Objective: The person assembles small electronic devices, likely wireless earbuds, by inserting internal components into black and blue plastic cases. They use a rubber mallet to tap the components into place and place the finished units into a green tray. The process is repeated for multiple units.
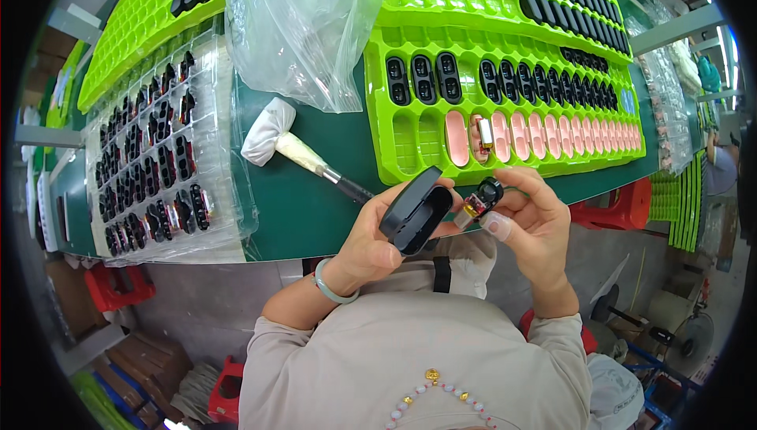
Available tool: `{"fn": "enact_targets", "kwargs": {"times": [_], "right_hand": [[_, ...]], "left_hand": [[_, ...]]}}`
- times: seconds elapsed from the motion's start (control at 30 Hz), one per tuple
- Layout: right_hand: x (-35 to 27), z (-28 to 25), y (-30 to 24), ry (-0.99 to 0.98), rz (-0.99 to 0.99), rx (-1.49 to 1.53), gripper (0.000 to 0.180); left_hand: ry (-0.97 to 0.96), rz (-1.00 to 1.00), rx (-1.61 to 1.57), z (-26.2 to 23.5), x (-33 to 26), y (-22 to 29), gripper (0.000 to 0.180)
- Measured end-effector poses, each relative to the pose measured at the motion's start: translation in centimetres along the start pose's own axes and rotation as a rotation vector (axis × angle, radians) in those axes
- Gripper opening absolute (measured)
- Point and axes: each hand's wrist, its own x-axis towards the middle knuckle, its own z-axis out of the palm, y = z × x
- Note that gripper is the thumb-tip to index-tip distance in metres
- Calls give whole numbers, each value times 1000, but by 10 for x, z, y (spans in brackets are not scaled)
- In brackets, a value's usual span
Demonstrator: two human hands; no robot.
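My left hand [364, 234] is closed around a black earphone charging case [416, 215], its lid tipped back and its hollow showing. Just right of it, the fingers and thumb of my right hand [536, 225] pinch a black case insert [490, 191] with a small circuit board and a silvery-yellow part [471, 211] on it. A pale wrap covers my right thumb tip. The insert is beside the case mouth; whether they touch, I cannot tell. Beyond my hands, a bright green tray [394, 168] holds pink case shells [456, 138] and black inserts [423, 79] in rows.
A hammer with a cloth-wrapped head [270, 132] lies on the green table [288, 225], its handle close to my left hand. Left of it, a clear tray [225, 193] holds black inserts with boards. A plastic bag [303, 28] lies behind, and another green tray [146, 24] stands far left.
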Motion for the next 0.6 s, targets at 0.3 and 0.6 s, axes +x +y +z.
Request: {"fn": "enact_targets", "kwargs": {"times": [0.3,0.6], "right_hand": [[1,-16,29,-141,-349,-109,24],[10,-20,39,-235,-750,-194,16]], "left_hand": [[-54,-39,-50,3,-2,2,102],[-64,-98,50,9,-2,13,98]]}}
